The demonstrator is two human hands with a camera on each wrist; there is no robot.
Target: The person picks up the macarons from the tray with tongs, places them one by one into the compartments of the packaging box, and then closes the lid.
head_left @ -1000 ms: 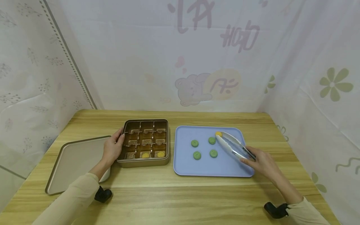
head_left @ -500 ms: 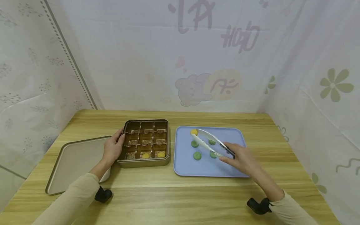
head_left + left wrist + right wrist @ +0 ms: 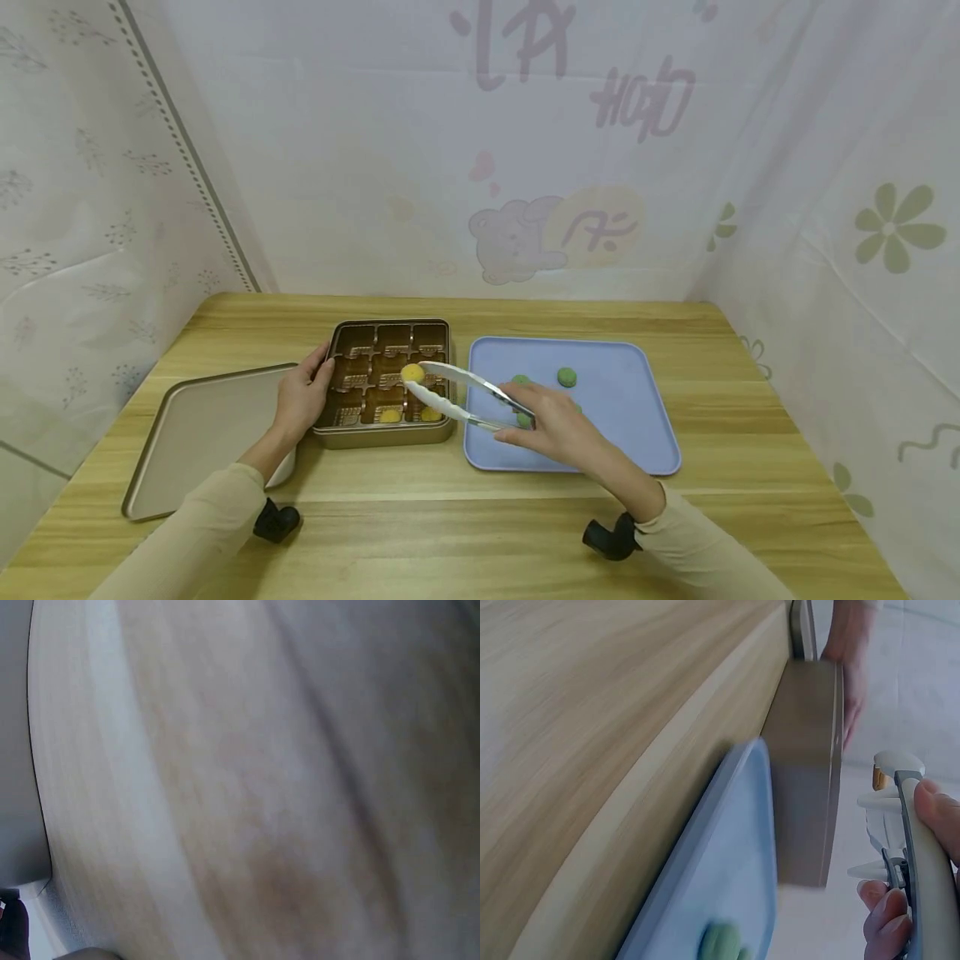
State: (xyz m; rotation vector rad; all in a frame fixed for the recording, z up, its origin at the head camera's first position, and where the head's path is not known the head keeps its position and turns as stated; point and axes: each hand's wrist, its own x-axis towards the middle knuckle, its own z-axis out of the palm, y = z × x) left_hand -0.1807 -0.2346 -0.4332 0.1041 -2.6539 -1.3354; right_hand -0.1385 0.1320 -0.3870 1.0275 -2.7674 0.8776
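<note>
My left hand (image 3: 302,392) grips the left wall of a square gold tin (image 3: 390,437), thumb on the rim. A clear tray with square compartments lines the tin. Yellow round cakes (image 3: 389,415) sit in the middle and right compartments of its near row. My right hand (image 3: 555,425) holds metal tongs (image 3: 468,377), which pinch another small yellow round cake (image 3: 412,373) above the tin's middle. In the right wrist view, the tongs (image 3: 928,862) partly hide that cake. Several green round cakes (image 3: 567,377) lie on a blue tray (image 3: 615,417), some behind the right hand and tongs.
A flat gold lid (image 3: 217,433) lies left of the tin, partly under the left forearm. The blue tray stands just right of the tin. Printed cloth (image 3: 360,167) hangs behind and beside the wooden table (image 3: 420,533).
My right hand has carried the yellow cake in the tongs leftward, from the back of the blue tray to above the tin. The left hand and the tin have stayed still.
</note>
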